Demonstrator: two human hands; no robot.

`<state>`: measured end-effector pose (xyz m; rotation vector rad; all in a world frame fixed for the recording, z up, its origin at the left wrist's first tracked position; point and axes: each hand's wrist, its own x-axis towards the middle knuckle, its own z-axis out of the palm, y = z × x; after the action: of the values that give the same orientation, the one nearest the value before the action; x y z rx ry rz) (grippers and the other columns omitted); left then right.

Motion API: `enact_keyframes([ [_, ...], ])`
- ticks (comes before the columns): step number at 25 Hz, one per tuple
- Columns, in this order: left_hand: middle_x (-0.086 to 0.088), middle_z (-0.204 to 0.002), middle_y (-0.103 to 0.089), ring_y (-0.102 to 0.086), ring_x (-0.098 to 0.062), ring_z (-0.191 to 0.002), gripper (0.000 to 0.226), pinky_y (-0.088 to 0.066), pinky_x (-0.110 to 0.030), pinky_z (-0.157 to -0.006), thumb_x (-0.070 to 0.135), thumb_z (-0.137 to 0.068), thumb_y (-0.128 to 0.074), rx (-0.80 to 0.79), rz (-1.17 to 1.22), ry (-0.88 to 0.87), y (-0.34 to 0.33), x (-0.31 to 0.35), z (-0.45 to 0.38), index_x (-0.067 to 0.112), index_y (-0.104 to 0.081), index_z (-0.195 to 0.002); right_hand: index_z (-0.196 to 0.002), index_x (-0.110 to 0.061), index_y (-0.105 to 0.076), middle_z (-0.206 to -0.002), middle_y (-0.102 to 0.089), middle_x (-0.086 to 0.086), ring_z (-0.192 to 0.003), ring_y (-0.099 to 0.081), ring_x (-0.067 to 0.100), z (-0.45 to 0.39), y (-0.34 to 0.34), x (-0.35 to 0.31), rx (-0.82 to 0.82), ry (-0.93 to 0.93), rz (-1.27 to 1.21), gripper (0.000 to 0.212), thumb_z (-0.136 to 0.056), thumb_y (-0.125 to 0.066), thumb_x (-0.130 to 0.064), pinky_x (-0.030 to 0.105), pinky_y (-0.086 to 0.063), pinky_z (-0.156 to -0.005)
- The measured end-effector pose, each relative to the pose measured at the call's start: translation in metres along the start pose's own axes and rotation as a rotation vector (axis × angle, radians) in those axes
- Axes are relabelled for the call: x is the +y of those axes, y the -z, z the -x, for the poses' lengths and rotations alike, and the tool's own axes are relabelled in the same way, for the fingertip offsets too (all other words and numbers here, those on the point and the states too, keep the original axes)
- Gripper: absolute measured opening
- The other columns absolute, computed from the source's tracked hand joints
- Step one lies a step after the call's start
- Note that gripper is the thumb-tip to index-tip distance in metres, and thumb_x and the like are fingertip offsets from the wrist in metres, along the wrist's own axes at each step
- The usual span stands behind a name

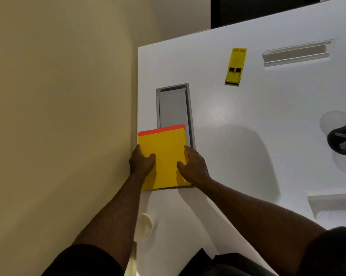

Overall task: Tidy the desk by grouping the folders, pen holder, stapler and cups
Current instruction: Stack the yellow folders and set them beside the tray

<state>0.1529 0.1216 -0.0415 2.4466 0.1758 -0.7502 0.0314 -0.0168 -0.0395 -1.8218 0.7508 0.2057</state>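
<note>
A stack of folders [165, 144], yellow on top with an orange edge showing at the far end, lies at the left edge of the white desk [237, 136]. My left hand [142, 162] grips its left side and my right hand [192, 166] grips its right side, thumbs on top. A yellow stapler [235, 65] lies farther back, apart from both hands. A black mesh pen holder [344, 139] lies on its side at the right edge, with clear cups [331, 120] dimly visible beside it. A white cup [144, 228] stands near my left forearm.
A grey cable hatch [174, 106] is set into the desk, partly under the folders. Two clear acrylic holders sit at the back right [296, 53] and the near right [331, 204]. A beige wall [58, 116] runs along the desk's left edge.
</note>
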Motion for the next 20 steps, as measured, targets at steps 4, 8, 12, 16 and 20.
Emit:
enact_keyframes([
  [4,-0.011,-0.159,-0.028,-0.029,-0.034,-0.145,0.076,-0.033,-0.048,-0.114,0.029,-0.092,-0.059,-0.003,0.0,-0.008,0.0011,-0.0004,-0.0079,0.015,-0.017,-0.154,-0.145,-0.01,-0.031,-0.151,-0.038,0.011,-0.137,-0.039,0.028,-0.0016,-0.0019,0.0002,0.022,-0.004,-0.031,0.066,-0.089,-0.063,-0.023,0.038,-0.036,-0.108],
  [8,-0.01,-0.159,-0.027,-0.028,-0.034,-0.145,0.075,-0.032,-0.048,-0.114,0.028,-0.093,-0.059,-0.008,-0.009,-0.017,0.0004,0.0021,-0.0089,0.015,-0.017,-0.154,-0.144,-0.01,-0.033,-0.15,-0.04,0.011,-0.136,-0.04,0.028,-0.0015,-0.0036,0.0002,0.038,-0.006,-0.041,0.066,-0.088,-0.064,-0.022,0.036,-0.037,-0.107],
  [12,-0.01,-0.159,-0.027,-0.027,-0.036,-0.145,0.077,-0.032,-0.05,-0.113,0.029,-0.093,-0.059,-0.021,-0.081,-0.029,0.0016,0.0023,-0.0114,0.016,-0.015,-0.154,-0.144,-0.01,-0.034,-0.149,-0.041,0.011,-0.135,-0.041,0.027,0.001,-0.0069,0.0028,0.046,0.005,-0.032,0.064,-0.088,-0.064,-0.021,0.034,-0.037,-0.106],
  [16,-0.01,-0.16,-0.025,-0.027,-0.037,-0.144,0.081,-0.032,-0.05,-0.113,0.03,-0.092,-0.061,-0.034,-0.144,-0.053,0.0026,0.0031,-0.0124,0.015,-0.013,-0.155,-0.144,-0.01,-0.033,-0.149,-0.043,0.011,-0.135,-0.042,0.027,-0.0009,-0.0078,0.0049,0.052,0.0,-0.035,0.064,-0.088,-0.063,-0.021,0.036,-0.038,-0.106],
  [20,-0.012,-0.161,-0.018,-0.024,-0.038,-0.145,0.088,-0.031,-0.051,-0.113,0.04,-0.089,-0.062,-0.008,-0.314,-0.072,-0.0019,0.0083,-0.004,0.014,-0.009,-0.155,-0.142,-0.01,-0.036,-0.144,-0.047,0.011,-0.131,-0.045,0.026,-0.0016,0.0007,0.0092,0.102,0.062,-0.016,0.062,-0.088,-0.063,-0.022,0.029,-0.038,-0.1],
])
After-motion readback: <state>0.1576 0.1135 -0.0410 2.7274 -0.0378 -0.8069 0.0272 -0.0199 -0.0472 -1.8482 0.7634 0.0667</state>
